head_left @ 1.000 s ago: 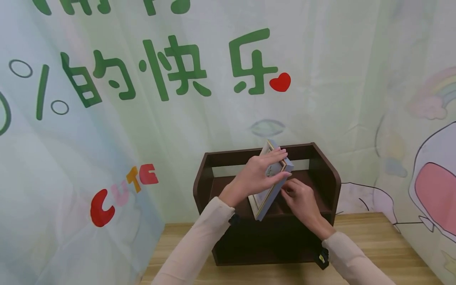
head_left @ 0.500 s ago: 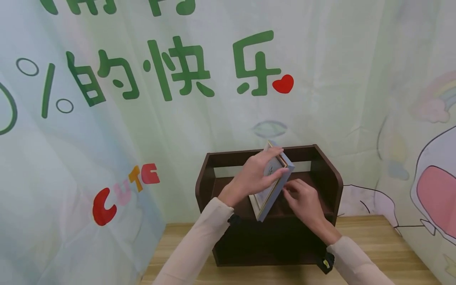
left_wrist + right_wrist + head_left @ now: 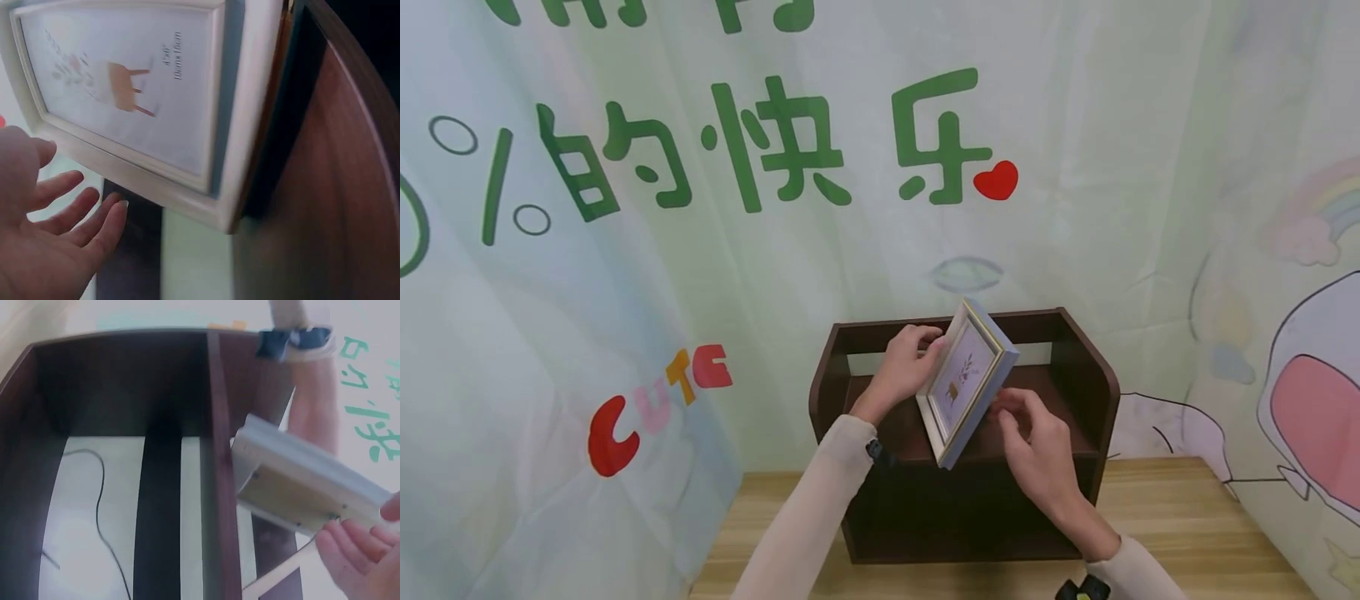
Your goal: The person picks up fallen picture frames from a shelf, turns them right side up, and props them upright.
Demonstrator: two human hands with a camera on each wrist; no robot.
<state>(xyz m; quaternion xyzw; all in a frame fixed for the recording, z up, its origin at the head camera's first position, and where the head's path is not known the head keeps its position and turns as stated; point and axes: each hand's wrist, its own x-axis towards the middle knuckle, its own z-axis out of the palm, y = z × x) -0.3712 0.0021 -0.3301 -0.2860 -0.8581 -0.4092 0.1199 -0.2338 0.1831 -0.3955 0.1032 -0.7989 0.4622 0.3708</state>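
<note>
A picture frame (image 3: 962, 375) with a pale border, blue-grey sides and a print of a plant in a brown stand stands upright, turned at an angle, on the upper board of a dark brown shelf (image 3: 1090, 367). My left hand (image 3: 906, 367) is at its left edge, fingers loosely bent; the left wrist view shows that hand (image 3: 56, 219) with nothing between the fingers. On the other side my right hand (image 3: 1037, 442) has its fingertips at the frame's back, partly hidden. The right wrist view shows the frame's back panel (image 3: 294, 497) with those fingertips (image 3: 334, 534) at its lower edge.
The shelf stands on a wood-grain table (image 3: 1180, 500), its lower compartment (image 3: 962, 512) facing me. A printed curtain (image 3: 775, 267) hangs behind and at both sides. In the right wrist view a thin dark cable (image 3: 100, 487) shows through the shelf's open back.
My left hand has come off the frame's top edge and moved left and back, uncovering the picture. My right hand has shifted slightly down, its fingers opening somewhat. The frame stays almost in place.
</note>
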